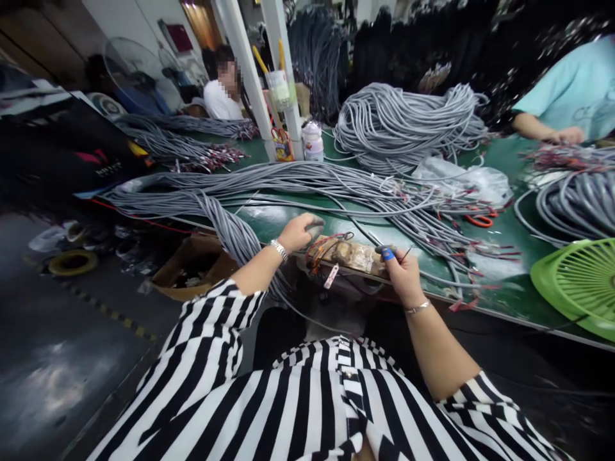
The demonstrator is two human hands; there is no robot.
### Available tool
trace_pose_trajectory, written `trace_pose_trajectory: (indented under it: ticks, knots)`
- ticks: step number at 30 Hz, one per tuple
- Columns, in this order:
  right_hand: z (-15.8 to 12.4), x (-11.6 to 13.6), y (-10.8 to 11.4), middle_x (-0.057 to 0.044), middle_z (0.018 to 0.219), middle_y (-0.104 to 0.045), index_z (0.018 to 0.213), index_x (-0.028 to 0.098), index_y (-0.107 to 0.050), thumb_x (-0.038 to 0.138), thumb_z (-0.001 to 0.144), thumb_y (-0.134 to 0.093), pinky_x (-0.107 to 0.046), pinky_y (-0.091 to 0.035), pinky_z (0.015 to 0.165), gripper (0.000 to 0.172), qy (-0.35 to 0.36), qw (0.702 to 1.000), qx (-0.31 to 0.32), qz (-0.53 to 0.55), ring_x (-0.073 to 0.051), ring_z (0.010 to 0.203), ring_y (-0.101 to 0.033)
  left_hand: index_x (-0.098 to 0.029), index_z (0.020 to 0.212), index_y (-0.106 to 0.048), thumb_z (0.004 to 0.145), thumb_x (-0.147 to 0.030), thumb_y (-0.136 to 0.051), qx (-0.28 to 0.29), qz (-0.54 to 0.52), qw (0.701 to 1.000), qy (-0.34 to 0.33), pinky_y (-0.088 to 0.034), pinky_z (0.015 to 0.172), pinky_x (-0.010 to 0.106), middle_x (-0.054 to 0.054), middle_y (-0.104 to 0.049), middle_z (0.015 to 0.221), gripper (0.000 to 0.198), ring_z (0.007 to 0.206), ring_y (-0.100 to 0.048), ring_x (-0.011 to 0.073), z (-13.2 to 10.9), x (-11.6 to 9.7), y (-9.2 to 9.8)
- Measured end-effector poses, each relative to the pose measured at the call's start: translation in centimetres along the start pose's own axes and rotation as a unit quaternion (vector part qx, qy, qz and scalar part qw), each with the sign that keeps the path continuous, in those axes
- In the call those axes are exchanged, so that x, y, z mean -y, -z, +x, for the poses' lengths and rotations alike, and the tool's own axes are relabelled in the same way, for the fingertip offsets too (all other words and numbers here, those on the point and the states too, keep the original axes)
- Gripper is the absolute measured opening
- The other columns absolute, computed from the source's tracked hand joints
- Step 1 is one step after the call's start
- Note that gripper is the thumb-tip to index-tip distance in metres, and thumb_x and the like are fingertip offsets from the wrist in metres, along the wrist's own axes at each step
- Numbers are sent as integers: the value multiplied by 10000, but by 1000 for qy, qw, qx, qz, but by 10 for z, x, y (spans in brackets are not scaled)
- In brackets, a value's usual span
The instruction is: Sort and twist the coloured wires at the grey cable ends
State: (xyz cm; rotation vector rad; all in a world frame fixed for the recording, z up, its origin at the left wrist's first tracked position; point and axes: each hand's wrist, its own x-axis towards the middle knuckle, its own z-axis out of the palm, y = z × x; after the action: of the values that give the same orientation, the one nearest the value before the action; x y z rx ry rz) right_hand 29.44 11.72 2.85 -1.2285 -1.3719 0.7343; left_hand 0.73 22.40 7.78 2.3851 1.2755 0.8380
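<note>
both hands at the wood block, mid-job by the look of it; amt left unclear.

l hand (pixel 296 234) is partly curled nr the block's l end, by thin red/orange/black wires (pixel 317 255); can't tell if it has hold of anything. r hand (pixel 404 274), blue wrap on one digit, is mostly closed at the r end of the worn tan wooden block (pixel 354 256), w/ a thin dark strand by the fingertips; grip on it unclear. block sits at the front edge of the green-topped bench (pixel 273 216). behind it, long bundle of grey round cables (pixel 288 174): many r-hand ends already show coloured inner wires, but can't tell how many are done vs left.
</note>
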Motion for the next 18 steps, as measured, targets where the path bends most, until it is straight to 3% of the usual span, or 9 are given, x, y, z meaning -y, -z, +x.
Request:
trace_pose_trajectory:
  ticks: [3,6,8,12,15,18]
  knots:
    - [-5,1,-4,-18,657,-563,762,166,-654,435,881,-552,-277,-421,600,311,59,996,-21,-56,-146,628,-521,-159,1176,-645,879,-288,-529,59,146,987,14,-408,1058,344,100,-616,1268,344,1196,-547,222,52,5,-11]
    - [-8,6,-7,-40,702,-593,722,174,-637,379,902,-531,-297,-433,658,293,121,987,-13,-105,-163,680,-544,-199,1301,-556,913,-267,-452,118,282,950,69,-411,1025,358,104,-558,1345,407,1228,-520,235,83,3,-23]
    - [-8,9,-8,-39,692,-588,726,176,-635,356,912,-518,-292,-425,642,283,137,984,-8,-114,-162,665,-537,-197,1264,-580,903,-256,-450,144,323,931,86,-445,947,379,126,-606,1257,388,1156,-566,260,92,1,-29]
    - [-6,10,-8,-43,700,-598,721,181,-633,326,910,-513,-291,-427,646,266,145,983,-12,-114,-166,669,-548,-141,1107,-661,882,-278,-470,157,347,923,60,-446,874,429,183,-638,1098,325,1069,-600,325,90,0,-31]
    - [-6,10,-8,-50,729,-619,743,186,-647,320,907,-516,-293,-438,671,249,143,983,-9,-116,-173,699,-566,-154,1096,-664,910,-295,-430,119,348,929,40,-437,875,422,177,-619,1115,330,1073,-593,317,80,-2,-24]
    - [-7,11,-7,-47,730,-622,759,191,-656,330,909,-516,-290,-437,668,248,138,983,-6,-124,-170,698,-563,-177,1073,-661,931,-330,-437,-25,293,955,32,-447,856,369,140,-601,1177,307,1044,-592,264,74,-9,-5]
